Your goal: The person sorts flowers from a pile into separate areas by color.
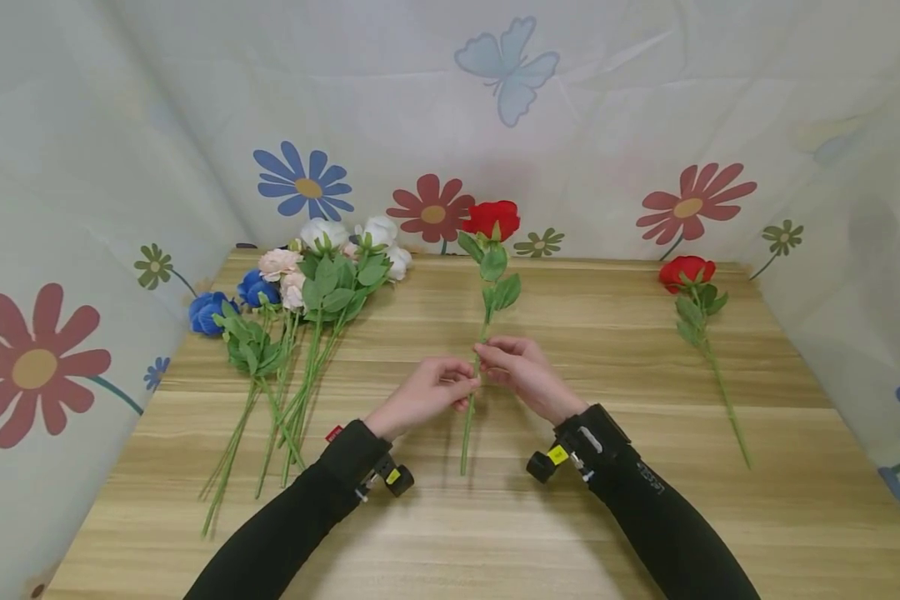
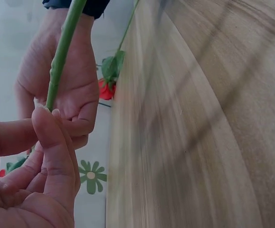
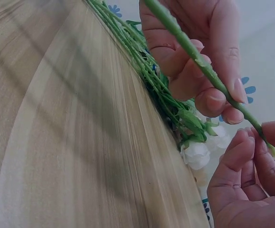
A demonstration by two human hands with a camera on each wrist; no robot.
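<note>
A red artificial rose [image 1: 492,220] with green leaves is held up over the middle of the table, bloom pointing away from me. My left hand [image 1: 432,393] pinches its stem [image 1: 466,437] between thumb and fingertips. Just above that, my right hand [image 1: 528,375] pinches the same stem with thumb and forefinger. In the left wrist view the stem [image 2: 62,57] runs past the right palm. The right wrist view shows the left hand [image 3: 199,61] and right hand [image 3: 251,185] close together along the stem [image 3: 194,54].
On the left side of the table [image 1: 420,533] lie blue roses [image 1: 208,313], pale pink flowers [image 1: 279,263] and white flowers [image 1: 324,233], their stems crossing. Another red rose [image 1: 687,272] lies at the right. Behind the table hangs a flower-printed curtain [image 1: 592,125].
</note>
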